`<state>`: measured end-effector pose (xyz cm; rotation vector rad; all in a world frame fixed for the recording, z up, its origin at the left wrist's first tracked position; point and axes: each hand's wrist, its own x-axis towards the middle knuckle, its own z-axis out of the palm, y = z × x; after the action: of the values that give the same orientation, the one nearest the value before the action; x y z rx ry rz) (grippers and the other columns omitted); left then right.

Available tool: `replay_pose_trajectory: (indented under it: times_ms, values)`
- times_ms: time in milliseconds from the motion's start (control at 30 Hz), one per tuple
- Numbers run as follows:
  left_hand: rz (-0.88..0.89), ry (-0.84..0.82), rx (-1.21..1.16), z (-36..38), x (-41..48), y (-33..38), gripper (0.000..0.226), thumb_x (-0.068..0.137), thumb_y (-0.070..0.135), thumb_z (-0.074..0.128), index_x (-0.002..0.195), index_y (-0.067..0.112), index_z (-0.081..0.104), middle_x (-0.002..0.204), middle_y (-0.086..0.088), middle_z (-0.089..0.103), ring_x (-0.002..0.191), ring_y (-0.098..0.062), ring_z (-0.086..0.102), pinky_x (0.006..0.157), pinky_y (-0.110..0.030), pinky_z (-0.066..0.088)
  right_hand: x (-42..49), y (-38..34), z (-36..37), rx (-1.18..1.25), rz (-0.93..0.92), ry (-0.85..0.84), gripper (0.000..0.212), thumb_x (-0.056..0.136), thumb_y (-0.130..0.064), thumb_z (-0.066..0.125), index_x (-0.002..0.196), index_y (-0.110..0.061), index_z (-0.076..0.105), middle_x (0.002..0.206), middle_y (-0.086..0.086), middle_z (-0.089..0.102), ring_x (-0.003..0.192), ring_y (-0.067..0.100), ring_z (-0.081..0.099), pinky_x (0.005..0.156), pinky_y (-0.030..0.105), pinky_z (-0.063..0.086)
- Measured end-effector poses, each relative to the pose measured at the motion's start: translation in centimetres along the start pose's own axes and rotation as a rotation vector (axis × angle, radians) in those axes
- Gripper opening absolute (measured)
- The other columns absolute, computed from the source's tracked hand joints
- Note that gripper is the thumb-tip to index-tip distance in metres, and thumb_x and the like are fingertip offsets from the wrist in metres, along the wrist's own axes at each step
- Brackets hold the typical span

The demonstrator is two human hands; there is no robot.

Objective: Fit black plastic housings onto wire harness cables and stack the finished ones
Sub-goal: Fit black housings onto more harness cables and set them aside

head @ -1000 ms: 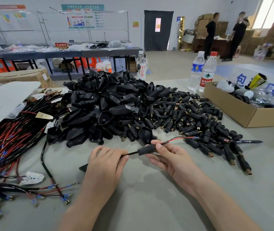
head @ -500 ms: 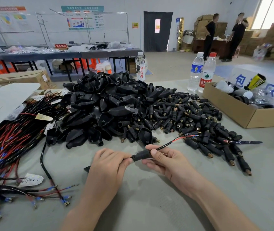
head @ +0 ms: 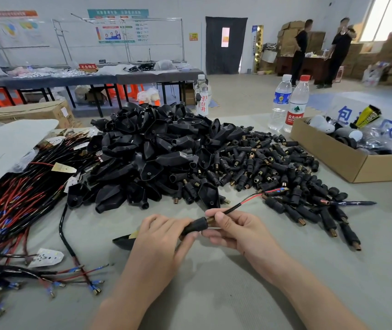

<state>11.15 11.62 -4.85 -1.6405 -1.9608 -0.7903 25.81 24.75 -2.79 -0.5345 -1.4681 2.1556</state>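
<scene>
View from the head camera over a grey tabletop (head: 214,294). The left hand (head: 164,236) has its grip closed round a black cylindrical housing (head: 195,226), the fingers curled over its rear part so that only the front end, with a brass-coloured collar, shows. The right hand (head: 240,231) meets it at that collar: thumb and forefinger hold a narrow pinching grip on the harness cable (head: 234,207) where it leaves the housing. The cable runs up and to the right from this pinch, splits into a red and a black lead, and ends among the loose parts. Both hands are near the front middle of the tabletop; whether they rest on it cannot be told. A flat black shell piece (head: 124,240) lies partly hidden beneath the left hand. Behind the hands rises a heap of large shell housings (head: 147,151); to its right lies a spread of small cylindrical housings (head: 273,167) with brass ends. A dense bundle of red and black harnesses (head: 11,210) with blue terminals lies at the left edge, and one separate cable (head: 71,248) lies just beside it, near a white tag (head: 46,257). At far right stands an open cardboard box (head: 347,163), with two water bottles (head: 289,103) behind it and a dark pen (head: 352,203) in front.
</scene>
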Motion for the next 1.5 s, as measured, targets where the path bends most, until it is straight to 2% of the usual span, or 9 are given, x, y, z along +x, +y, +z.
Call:
replay_pose_trajectory:
  times_ms: [267,467,733,900,1000,1133,1300,1400,1500]
  values:
    - [-0.009,-0.018,0.100,-0.3,0.3,0.1,0.031,0.099,0.038,0.045,0.097,0.018,0.069,0.083,0.012,0.063,0.088,-0.018,0.062,0.102,-0.046,0.042,0.1,-0.5,-0.2,-0.086,-0.129,0.062,0.025,0.087,-0.038,0.062,0.094,-0.021,0.079,0.109,0.004,0.076,0.102,0.019,0.072,0.076,0.025,0.058]
    - [-0.026,-0.038,0.110,-0.3,0.5,0.0,0.031,0.098,0.038,0.046,0.094,0.017,0.068,0.082,0.010,0.062,0.082,-0.020,0.060,0.090,-0.043,0.048,0.5,-0.5,-0.9,-0.065,-0.164,0.137,0.031,0.087,-0.037,0.062,0.098,-0.011,0.074,0.107,0.009,0.076,0.097,0.022,0.073,0.074,0.025,0.058]
    - [-0.072,-0.075,0.112,-0.3,0.3,-0.2,0.033,0.097,0.041,0.044,0.094,0.019,0.069,0.080,0.011,0.063,0.082,-0.020,0.060,0.084,-0.035,0.040,1.0,-0.3,-1.5,-0.002,-0.179,0.209,0.032,0.083,-0.036,0.063,0.097,-0.009,0.073,0.101,0.010,0.077,0.088,0.019,0.075,0.069,0.024,0.058]
    - [-0.124,-0.080,0.097,-0.6,0.1,-0.8,0.036,0.096,0.041,0.041,0.093,0.019,0.069,0.080,0.012,0.063,0.081,-0.019,0.060,0.078,-0.031,0.036,1.2,-1.2,-3.2,0.152,-0.203,0.316,0.031,0.085,-0.030,0.063,0.100,-0.004,0.070,0.094,0.010,0.077,0.078,0.015,0.074,0.066,0.023,0.058]
    - [-0.147,-0.054,0.088,-0.8,0.0,-1.0,0.035,0.096,0.041,0.042,0.092,0.019,0.069,0.081,0.011,0.062,0.081,-0.019,0.059,0.076,-0.031,0.036,1.1,-1.8,-4.3,0.248,-0.220,0.375,0.026,0.086,-0.031,0.062,0.098,-0.009,0.069,0.094,0.007,0.077,0.075,0.012,0.073,0.065,0.022,0.059]
    - [-0.112,-0.046,0.067,-0.4,-0.1,-0.7,0.033,0.096,0.041,0.044,0.098,0.019,0.069,0.084,0.011,0.063,0.084,-0.019,0.058,0.077,-0.033,0.039,0.8,-1.7,-3.6,0.301,-0.153,0.287,0.030,0.087,-0.032,0.064,0.105,-0.008,0.068,0.104,0.014,0.076,0.079,0.018,0.075,0.069,0.024,0.060]
    - [-0.039,-0.070,0.069,0.2,-0.3,-0.8,0.027,0.097,0.042,0.049,0.103,0.023,0.068,0.086,0.014,0.063,0.086,-0.018,0.056,0.075,-0.032,0.044,0.5,0.8,-0.3,0.025,0.026,0.048,0.035,0.083,-0.026,0.071,0.111,-0.007,0.068,0.102,0.013,0.076,0.089,0.025,0.074,0.073,0.028,0.060]
    - [-0.024,-0.069,0.013,0.3,-0.2,-0.5,0.030,0.096,0.046,0.050,0.106,0.024,0.067,0.091,0.015,0.063,0.088,-0.016,0.057,0.076,-0.029,0.043,0.6,1.0,0.1,-0.056,-0.001,0.067,0.014,0.093,-0.012,0.065,0.105,-0.006,0.070,0.092,0.012,0.077,0.085,0.021,0.074,0.070,0.024,0.059]
    - [-0.157,-0.084,-0.096,-0.3,0.0,-0.4,0.044,0.091,0.052,0.054,0.120,0.021,0.064,0.107,0.011,0.063,0.099,-0.014,0.059,0.085,-0.031,0.048,0.7,0.7,-0.7,-0.069,-0.028,0.157,0.013,0.095,-0.007,0.061,0.104,-0.005,0.070,0.088,0.010,0.077,0.082,0.020,0.075,0.069,0.022,0.058]
